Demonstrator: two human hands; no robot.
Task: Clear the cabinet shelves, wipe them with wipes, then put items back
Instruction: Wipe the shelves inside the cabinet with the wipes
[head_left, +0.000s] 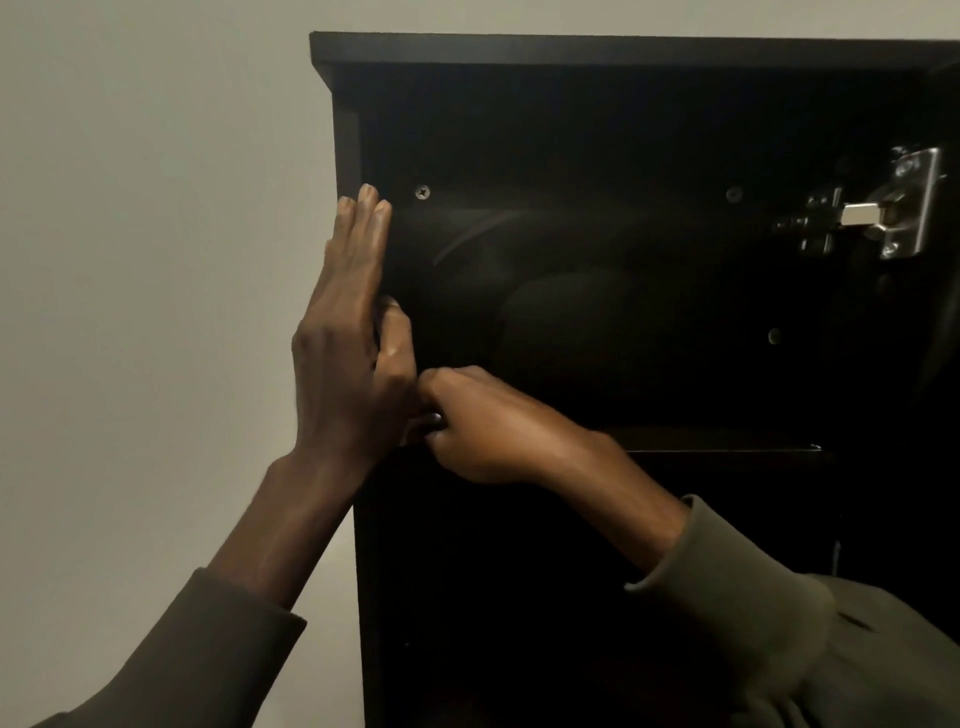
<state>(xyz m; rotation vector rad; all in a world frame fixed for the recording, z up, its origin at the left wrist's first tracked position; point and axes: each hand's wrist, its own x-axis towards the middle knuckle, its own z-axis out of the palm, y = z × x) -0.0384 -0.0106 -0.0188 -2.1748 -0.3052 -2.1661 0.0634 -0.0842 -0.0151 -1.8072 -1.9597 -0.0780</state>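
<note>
The black cabinet (571, 49) stands open in front of me, its inside very dark. A shelf (727, 448) shows as a thin front edge at mid height, and nothing can be made out on it. My left hand (348, 332) lies flat with straight fingers against the cabinet's left side wall, thumb bent just inside. My right hand (493, 426) is curled into a fist at the shelf's left end, touching the heel of my left hand. Something small and dark sits at its fingertips; I cannot tell what it is. No wipe shows.
A metal door hinge (904, 208) is fixed at the upper right, with the open door's edge beside it. A screw head (423, 192) sits on the inner left wall. A plain pale wall (156, 260) fills the left side.
</note>
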